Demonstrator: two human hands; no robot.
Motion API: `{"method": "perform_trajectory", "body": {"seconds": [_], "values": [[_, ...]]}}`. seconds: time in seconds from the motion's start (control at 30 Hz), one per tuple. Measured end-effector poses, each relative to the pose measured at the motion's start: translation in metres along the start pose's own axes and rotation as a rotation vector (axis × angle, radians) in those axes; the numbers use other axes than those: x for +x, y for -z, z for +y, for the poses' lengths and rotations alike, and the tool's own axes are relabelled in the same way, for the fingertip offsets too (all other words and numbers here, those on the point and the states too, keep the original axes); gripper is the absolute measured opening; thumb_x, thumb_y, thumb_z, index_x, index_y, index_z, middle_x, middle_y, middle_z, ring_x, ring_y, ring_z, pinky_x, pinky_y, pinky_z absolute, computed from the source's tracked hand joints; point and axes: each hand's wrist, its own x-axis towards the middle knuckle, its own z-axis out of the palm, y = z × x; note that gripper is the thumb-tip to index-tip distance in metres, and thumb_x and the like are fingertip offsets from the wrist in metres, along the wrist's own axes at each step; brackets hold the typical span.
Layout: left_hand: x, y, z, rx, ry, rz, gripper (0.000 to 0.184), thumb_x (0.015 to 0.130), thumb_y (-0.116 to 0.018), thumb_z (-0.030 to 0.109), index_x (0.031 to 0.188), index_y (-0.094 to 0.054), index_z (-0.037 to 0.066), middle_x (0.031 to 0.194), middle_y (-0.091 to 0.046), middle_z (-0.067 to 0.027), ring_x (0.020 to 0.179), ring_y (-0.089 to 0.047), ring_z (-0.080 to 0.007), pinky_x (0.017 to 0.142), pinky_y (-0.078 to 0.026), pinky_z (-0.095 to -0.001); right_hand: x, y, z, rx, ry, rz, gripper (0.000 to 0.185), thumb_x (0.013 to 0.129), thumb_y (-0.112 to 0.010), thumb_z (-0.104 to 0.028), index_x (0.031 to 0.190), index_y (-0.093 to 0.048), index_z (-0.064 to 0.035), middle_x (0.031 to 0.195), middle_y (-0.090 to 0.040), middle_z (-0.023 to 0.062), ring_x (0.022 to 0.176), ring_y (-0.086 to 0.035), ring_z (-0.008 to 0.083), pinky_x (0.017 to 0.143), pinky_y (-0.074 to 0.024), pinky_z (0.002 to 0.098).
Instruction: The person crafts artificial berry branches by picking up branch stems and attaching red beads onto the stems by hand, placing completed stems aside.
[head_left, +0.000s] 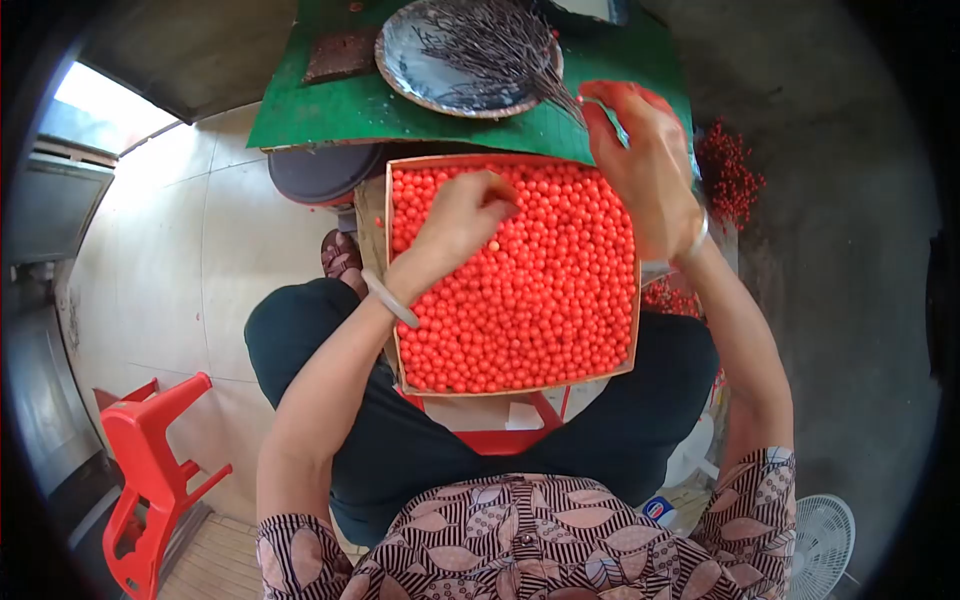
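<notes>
A shallow square box (637, 300) rests across my lap, filled with small glossy red balls (520, 300). Over its upper left part is my left hand (465, 212), thumb and fingers drawn together close above the balls; anything between them is hidden. My right hand (645, 140) is raised at the box's upper right corner, slightly blurred, its fingers curled toward the thumb. Its fingertips are beside the gathered ends of a bundle of thin dark stems (485, 50). Whether it grips a stem cannot be made out. The bundle lies across a round, worn bowl (400, 75).
The bowl stands on a green-topped table (330, 125), near a brown block (342, 55). Red-berried sprays (730, 175) are on the right. A red plastic stool (150, 470) is at lower left, a white fan (823, 545) at lower right. A dark round lid (320, 175) sits below the table edge.
</notes>
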Motion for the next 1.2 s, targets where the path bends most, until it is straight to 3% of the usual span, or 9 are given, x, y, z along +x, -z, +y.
{"method": "perform_trajectory", "body": {"seconds": [0.27, 0.47, 0.63, 0.67, 0.77, 0.93, 1.03, 1.07, 1.2], "values": [[-0.005, 0.003, 0.028, 0.520, -0.157, -0.139, 0.012, 0.073, -0.057, 0.007, 0.077, -0.055, -0.003, 0.077, -0.059, -0.0228, 0.074, -0.058, -0.0397, 0.063, -0.046, -0.0468, 0.043, -0.064, 0.012, -0.286, 0.094, -0.127, 0.017, 0.072, -0.061, -0.018, 0.063, -0.059, -0.0035, 0.066, -0.058, 0.0158, 0.068, -0.057, 0.0346, 0.064, -0.0455, 0.0441], [-0.009, 0.004, 0.029, 0.521, -0.242, -0.096, 0.010, 0.071, -0.056, 0.005, 0.071, -0.050, -0.004, 0.072, -0.056, -0.0234, 0.071, -0.057, -0.0401, 0.060, -0.045, -0.0482, 0.045, -0.071, 0.015, -0.253, -0.015, -0.080, 0.014, 0.071, -0.060, -0.016, 0.063, -0.059, -0.0040, 0.063, -0.058, 0.0156, 0.067, -0.057, 0.0342, 0.063, -0.0456, 0.0436], [-0.006, 0.008, 0.034, 0.478, -0.165, -0.081, 0.014, 0.072, -0.056, 0.007, 0.080, -0.056, -0.005, 0.073, -0.058, -0.0242, 0.073, -0.058, -0.0383, 0.063, -0.046, -0.0464, 0.052, -0.061, 0.001, -0.187, -0.049, 0.187, 0.013, 0.070, -0.059, -0.016, 0.064, -0.059, -0.0040, 0.063, -0.058, 0.0151, 0.067, -0.056, 0.0348, 0.063, -0.0455, 0.0444], [-0.003, 0.007, 0.035, 0.455, -0.140, -0.082, 0.016, 0.072, -0.055, 0.008, 0.082, -0.057, -0.005, 0.074, -0.058, -0.0245, 0.073, -0.059, -0.0377, 0.063, -0.046, -0.0456, 0.053, -0.061, 0.010, -0.209, -0.046, 0.119, 0.015, 0.071, -0.059, -0.018, 0.067, -0.061, -0.0038, 0.066, -0.060, 0.0151, 0.070, -0.058, 0.0348, 0.065, -0.0464, 0.0435], [0.003, 0.007, 0.034, 0.274, -0.086, -0.017, 0.020, 0.072, -0.054, 0.008, 0.087, -0.061, -0.004, 0.076, -0.058, -0.0256, 0.074, -0.059, -0.0368, 0.064, -0.046, -0.0432, 0.053, -0.059, 0.014, -0.067, -0.386, -0.118, 0.018, 0.071, -0.058, -0.021, 0.072, -0.063, -0.0038, 0.070, -0.062, 0.0163, 0.072, -0.060, 0.0347, 0.068, -0.0475, 0.0416], [0.017, -0.001, 0.027, -0.151, -0.092, 0.108, 0.020, 0.074, -0.059, 0.005, 0.090, -0.061, -0.005, 0.077, -0.063, -0.0195, 0.074, -0.062, -0.0286, 0.064, -0.048, -0.0379, 0.054, -0.047, 0.002, 0.037, -0.393, 0.079, 0.024, 0.072, -0.060, -0.024, 0.075, -0.063, -0.0005, 0.068, -0.062, 0.0170, 0.067, -0.061, 0.0339, 0.064, -0.0479, 0.0375], [0.020, 0.001, 0.032, -0.521, 0.027, 0.116, 0.019, 0.078, -0.059, 0.008, 0.094, -0.063, -0.003, 0.076, -0.064, -0.0099, 0.068, -0.061, -0.0166, 0.059, -0.047, -0.0286, 0.048, -0.040, -0.005, 0.272, -0.490, 0.218, 0.024, 0.074, -0.061, -0.023, 0.075, -0.062, 0.0013, 0.064, -0.062, 0.0147, 0.062, -0.061, 0.0288, 0.062, -0.0471, 0.0339], [0.020, 0.002, 0.043, -0.678, 0.083, 0.130, 0.019, 0.080, -0.059, 0.010, 0.094, -0.063, -0.002, 0.075, -0.063, -0.0065, 0.067, -0.059, -0.0128, 0.057, -0.046, -0.0255, 0.042, -0.030, -0.018, 0.351, -0.564, 0.207, 0.019, 0.077, -0.060, -0.016, 0.077, -0.061, 0.0028, 0.065, -0.062, 0.0130, 0.061, -0.060, 0.0217, 0.061, -0.0465, 0.0309], [0.021, 0.002, 0.058, -1.002, 0.119, 0.207, 0.019, 0.084, -0.060, 0.016, 0.094, -0.064, 0.001, 0.076, -0.059, 0.0008, 0.059, -0.051, -0.0043, 0.053, -0.041, -0.0177, -0.003, -0.021, -0.043, 0.627, -0.623, 0.189, 0.016, 0.085, -0.056, -0.012, 0.082, -0.059, 0.0028, 0.077, -0.061, 0.0046, 0.072, -0.054, 0.0094, 0.067, -0.0434, 0.0228]]}}
